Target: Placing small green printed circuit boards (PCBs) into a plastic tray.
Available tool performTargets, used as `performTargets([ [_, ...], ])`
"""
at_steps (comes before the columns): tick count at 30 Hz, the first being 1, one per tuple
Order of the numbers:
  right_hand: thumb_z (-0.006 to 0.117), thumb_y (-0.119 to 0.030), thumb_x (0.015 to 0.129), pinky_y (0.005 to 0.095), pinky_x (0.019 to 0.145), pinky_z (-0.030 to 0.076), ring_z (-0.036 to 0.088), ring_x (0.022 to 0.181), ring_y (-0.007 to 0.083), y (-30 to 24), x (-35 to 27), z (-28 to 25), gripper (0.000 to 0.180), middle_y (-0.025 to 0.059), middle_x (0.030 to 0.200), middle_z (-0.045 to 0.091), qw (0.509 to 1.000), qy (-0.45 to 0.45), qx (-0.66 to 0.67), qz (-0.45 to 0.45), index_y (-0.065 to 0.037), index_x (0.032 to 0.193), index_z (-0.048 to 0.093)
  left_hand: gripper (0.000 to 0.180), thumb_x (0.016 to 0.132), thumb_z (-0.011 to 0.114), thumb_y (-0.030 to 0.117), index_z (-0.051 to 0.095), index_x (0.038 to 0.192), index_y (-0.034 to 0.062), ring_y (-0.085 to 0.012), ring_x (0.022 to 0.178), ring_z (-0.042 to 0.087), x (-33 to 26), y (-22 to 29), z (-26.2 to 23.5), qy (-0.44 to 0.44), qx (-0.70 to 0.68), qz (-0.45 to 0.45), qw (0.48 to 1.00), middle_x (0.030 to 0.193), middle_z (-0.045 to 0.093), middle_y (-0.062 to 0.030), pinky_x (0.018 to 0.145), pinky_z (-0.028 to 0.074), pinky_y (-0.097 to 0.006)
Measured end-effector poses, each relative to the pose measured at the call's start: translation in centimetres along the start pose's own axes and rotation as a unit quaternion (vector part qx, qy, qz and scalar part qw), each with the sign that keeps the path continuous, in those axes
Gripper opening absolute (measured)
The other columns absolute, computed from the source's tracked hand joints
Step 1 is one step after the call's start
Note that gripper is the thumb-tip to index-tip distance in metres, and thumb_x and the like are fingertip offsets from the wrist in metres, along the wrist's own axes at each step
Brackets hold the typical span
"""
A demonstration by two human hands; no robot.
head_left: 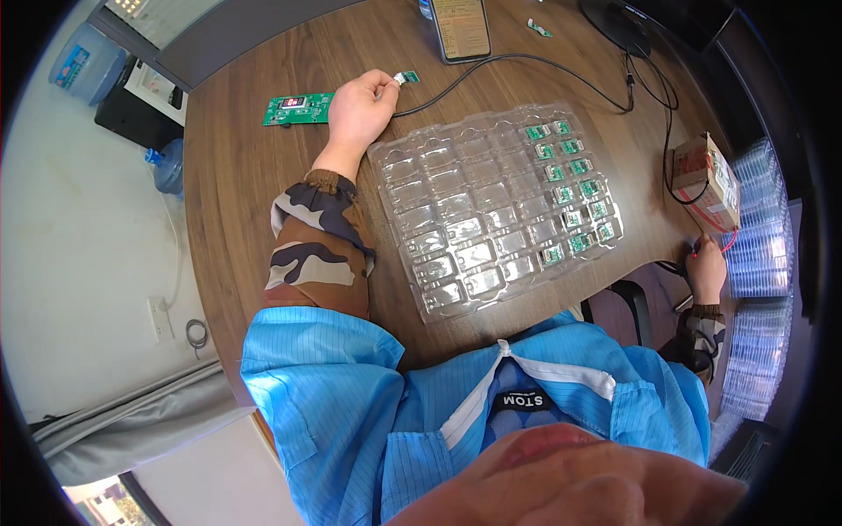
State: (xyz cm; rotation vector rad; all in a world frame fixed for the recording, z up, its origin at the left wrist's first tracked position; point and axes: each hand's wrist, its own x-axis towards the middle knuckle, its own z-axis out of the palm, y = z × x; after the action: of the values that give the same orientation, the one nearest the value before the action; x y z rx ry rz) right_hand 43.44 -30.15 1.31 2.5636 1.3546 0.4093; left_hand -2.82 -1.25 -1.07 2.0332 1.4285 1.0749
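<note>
Head view, upper middle: the left hand (364, 107) pinches a small green board (410, 77), likely light, stiff, fragile, best held by its edges. Right hand (706, 272), frame right: cannot tell its grip.

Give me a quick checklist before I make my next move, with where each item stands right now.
1. Small green board at the left hand: ok, by the fingertips; firmness of grip, cannot tell.
2. Display on the larger green circuit board lit: ok, red characters show.
3. Clear plastic tray lying on the table: ok.
4. Boards in the tray's two right-hand columns fully seated: cannot tell.
5. All small boards in the tray: not ok, at least one loose board lies right of the phone.
6. Right hand free: cannot tell; it's near the cardboard box.
</note>
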Motion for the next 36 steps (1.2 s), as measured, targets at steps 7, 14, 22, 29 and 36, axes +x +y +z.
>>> performTargets([
  [7, 0.049, 0.000, 0.072, 0.0403, 0.059, 0.048, 0.059, 0.068, 0.0350, 0.7, 0.1, 0.8, 0.019, 0.0148, 0.081, 0.059, 1.000, 0.012, -0.022, -0.004, -0.003, 0.090, 0.053, 0.018, 0.078, 0.054, 0.023, 0.062, 0.074, 0.0071, -0.0173, 0.049, 0.048, 0.1, 0.0, 0.0, 0.001, -0.008, 0.003, 1.000, 0.055, 0.054, 0.0017, 0.048, 0.037, -0.029],
  [14, 0.060, -0.019, 0.079, 0.0349, 0.057, 0.047, 0.061, 0.070, 0.0272, -7.6, 2.0, -10.3, 0.021, 0.0099, 0.085, 0.061, 0.996, 0.034, 0.038, -0.071, -0.003, 0.093, 0.056, 0.018, 0.078, 0.054, 0.023, 0.062, 0.073, 0.0073, -0.0180, 0.050, 0.049, -0.1, -0.2, -0.1, 0.005, -0.008, -0.003, 1.000, 0.055, 0.055, 0.0016, 0.048, 0.038, -0.030],
  [22, 0.059, -0.014, 0.078, 0.0327, 0.066, 0.048, 0.060, 0.072, 0.0258, -33.3, 6.7, -14.9, 0.023, 0.0088, 0.087, 0.063, 0.769, 0.189, 0.353, -0.499, -0.002, 0.097, 0.061, 0.020, 0.078, 0.053, 0.026, 0.062, 0.074, 0.0086, -0.0213, 0.052, 0.051, 0.0, 0.2, 0.0, 0.000, 0.000, 0.002, 1.000, 0.057, 0.056, 0.0000, 0.050, 0.039, -0.032],
  [29, 0.054, -0.013, 0.067, 0.0392, 0.057, 0.047, 0.059, 0.060, 0.0341, -42.8, 11.6, -11.7, 0.015, 0.0161, 0.067, 0.063, 0.750, 0.220, 0.312, -0.540, -0.002, 0.068, 0.065, 0.019, 0.078, 0.054, 0.026, 0.064, 0.077, 0.0100, -0.0174, 0.052, 0.050, 0.8, -0.7, 0.6, 0.000, 0.041, 0.024, 0.999, 0.057, 0.057, 0.0009, 0.051, 0.039, -0.028],
  [36, 0.052, -0.012, 0.071, 0.0395, 0.058, 0.047, 0.059, 0.061, 0.0346, -34.6, 10.0, -14.3, 0.014, 0.0147, 0.067, 0.062, 0.836, 0.221, 0.260, -0.431, -0.005, 0.070, 0.064, 0.017, 0.080, 0.055, 0.022, 0.065, 0.080, 0.0072, -0.0084, 0.050, 0.046, 0.2, 0.1, -1.6, -0.030, 0.055, -0.034, 0.997, 0.057, 0.056, 0.0032, 0.050, 0.036, -0.020],
])
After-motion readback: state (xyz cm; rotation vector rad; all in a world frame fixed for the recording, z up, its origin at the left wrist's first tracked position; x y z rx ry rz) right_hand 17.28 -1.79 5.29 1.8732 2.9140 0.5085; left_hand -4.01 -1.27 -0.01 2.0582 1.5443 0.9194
